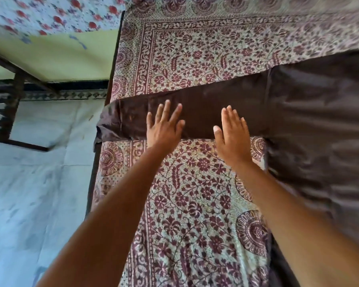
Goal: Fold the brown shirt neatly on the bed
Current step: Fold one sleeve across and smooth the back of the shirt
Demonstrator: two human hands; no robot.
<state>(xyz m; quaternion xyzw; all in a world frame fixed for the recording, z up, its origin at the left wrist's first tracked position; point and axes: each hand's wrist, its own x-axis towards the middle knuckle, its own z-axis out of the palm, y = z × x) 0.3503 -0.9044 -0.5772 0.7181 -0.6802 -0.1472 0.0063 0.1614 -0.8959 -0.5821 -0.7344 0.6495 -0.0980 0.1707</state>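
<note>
The left hand [164, 127] and the right hand [231, 137] each lie palm down with the grip spread. The fingers are straight and slightly fanned and pinch nothing. Both hands press flat on one sleeve [201, 112] of the brown shirt [319, 125], side by side with a gap of bare sleeve between them. The heels of the palms reach over the sleeve's near edge onto the bedsheet [195, 193].

The shirt is dark brown with a faint sheen. It lies spread on the bed, its body filling the right side in soft wrinkles. The sleeve runs out to the left as a flat band, and its cuff [106, 125] droops over the bed's left edge.

The bedsheet is pale with a maroon floral print and medallion borders. Left of the bed is pale floor [29, 183]. Beyond that stands a second bed [50, 15] with a red-flowered sheet on a dark frame [15, 96].

In all there are one shirt, one sleeve in sight, two hands and two beds.
</note>
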